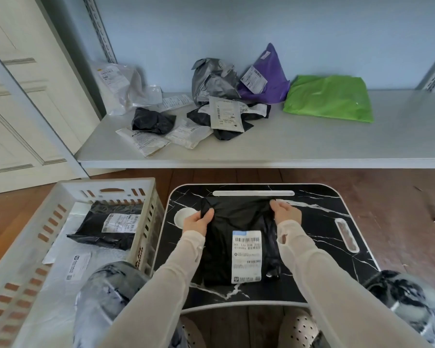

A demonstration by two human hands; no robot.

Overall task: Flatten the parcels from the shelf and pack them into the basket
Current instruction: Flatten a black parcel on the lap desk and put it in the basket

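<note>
We are holding the black parcel [236, 217] flat on the marbled lap tray [324, 259], its white label [246, 256] facing up. Our left hand [197, 221] is gripping the corner at 10 o'clock, fingers curled round bunched film. Our right hand [286, 212] is pinching the corner at 2 o'clock. At the tray's 9 o'clock, the white basket [103, 183] is holding a second black parcel [111, 227]. At 12 o'clock, the shelf [337, 141] is carrying a green parcel [329, 97], a purple parcel [269, 74] and a grey parcel [214, 81].

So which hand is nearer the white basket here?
The left hand, gripping the black parcel beside the basket wall; the right hand grips its opposite corner, farther away.
</note>
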